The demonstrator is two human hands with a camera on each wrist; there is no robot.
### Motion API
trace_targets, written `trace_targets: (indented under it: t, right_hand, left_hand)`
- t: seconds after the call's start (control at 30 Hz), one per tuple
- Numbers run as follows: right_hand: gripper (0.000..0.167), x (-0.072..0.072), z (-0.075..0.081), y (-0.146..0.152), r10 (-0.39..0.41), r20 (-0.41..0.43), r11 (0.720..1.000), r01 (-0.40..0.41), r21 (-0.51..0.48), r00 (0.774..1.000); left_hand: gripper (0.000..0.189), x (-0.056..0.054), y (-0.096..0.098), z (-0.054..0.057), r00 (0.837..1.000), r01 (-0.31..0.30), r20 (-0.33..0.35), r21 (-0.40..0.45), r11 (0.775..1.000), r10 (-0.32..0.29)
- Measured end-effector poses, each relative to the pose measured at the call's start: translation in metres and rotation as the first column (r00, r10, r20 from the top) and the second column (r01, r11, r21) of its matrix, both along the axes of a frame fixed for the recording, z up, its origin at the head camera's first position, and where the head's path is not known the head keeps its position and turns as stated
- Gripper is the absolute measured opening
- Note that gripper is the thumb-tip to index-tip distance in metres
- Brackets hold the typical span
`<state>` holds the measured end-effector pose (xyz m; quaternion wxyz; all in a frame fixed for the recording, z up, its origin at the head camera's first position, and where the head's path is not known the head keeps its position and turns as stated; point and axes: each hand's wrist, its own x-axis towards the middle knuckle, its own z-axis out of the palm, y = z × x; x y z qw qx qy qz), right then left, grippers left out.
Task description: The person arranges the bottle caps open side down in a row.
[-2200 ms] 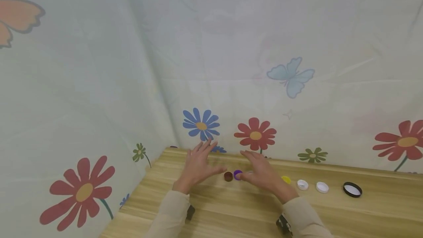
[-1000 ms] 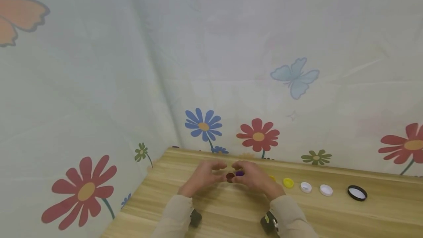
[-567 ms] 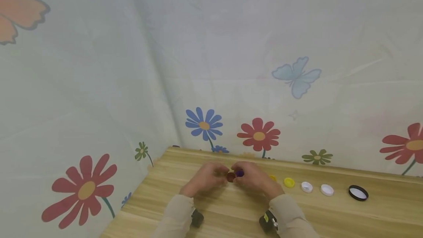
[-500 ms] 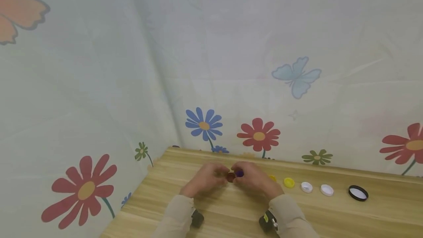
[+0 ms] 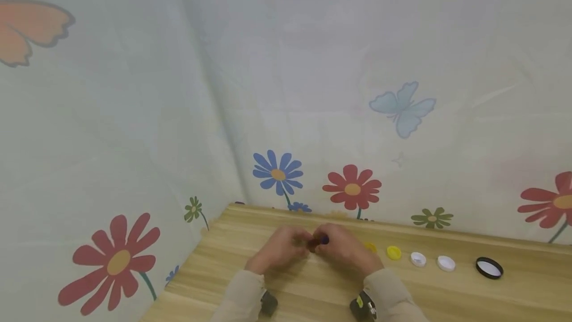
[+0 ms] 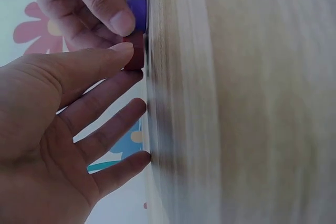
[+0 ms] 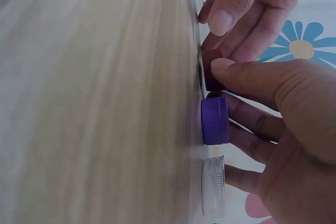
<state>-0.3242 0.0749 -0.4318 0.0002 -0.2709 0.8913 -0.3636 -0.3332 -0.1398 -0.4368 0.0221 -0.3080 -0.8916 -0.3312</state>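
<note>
Both hands meet at a small dark red-brown bottle cap (image 7: 212,70), slightly tilted at the tabletop. My right hand (image 5: 341,246) pinches it, its thumb on the near side in the right wrist view. My left hand (image 5: 281,247) comes from the other side, thumb and index at the cap, other fingers spread straight; whether it grips is unclear. A ridged purple cap (image 7: 215,121) stands beside the brown one, by the right fingers. Beyond it is a clear cap (image 7: 213,187), hidden behind the right hand in the head view.
Rightward along the wooden table (image 5: 313,297) lie an orange-yellow cap (image 5: 370,247), a yellow cap (image 5: 393,253), a white cap (image 5: 418,259), another white cap (image 5: 446,263) and a black-rimmed lid (image 5: 489,268). A flower-printed curtain (image 5: 304,88) hangs behind the table.
Both hands have come down and inward from a raised, spread pose to the brown cap. Their fingers have drawn together around it. The other caps have stayed in their row.
</note>
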Motion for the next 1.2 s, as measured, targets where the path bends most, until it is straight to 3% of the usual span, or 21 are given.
trace_targets:
  t: [0.13, 0.5, 0.97, 1.2]
  right_hand:
    - [0.02, 0.001, -0.001, -0.001, 0.027, -0.003, 0.999, -0.028, -0.043, 1.0]
    - [0.012, -0.001, 0.002, -0.006, 0.015, -0.02, 0.99, -0.018, -0.141, 1.0]
    - [0.012, 0.007, 0.005, -0.004, -0.001, -0.003, 0.986, 0.001, -0.165, 1.0]
    - [0.011, 0.006, 0.006, -0.002, 0.018, -0.012, 0.977, -0.021, -0.211, 1.0]
  left_hand:
    - [0.036, 0.004, -0.002, 0.001, 1.0, -0.019, 0.008, 0.012, 1.0, 0.019]
    - [0.024, 0.005, -0.009, 0.008, 0.991, -0.047, -0.124, 0.062, 0.997, 0.054]
    - [0.013, 0.007, -0.01, 0.009, 0.998, -0.008, -0.055, 0.115, 0.993, 0.014]
    - [0.016, 0.005, -0.012, 0.011, 0.999, -0.022, -0.033, 0.127, 0.992, 0.027]
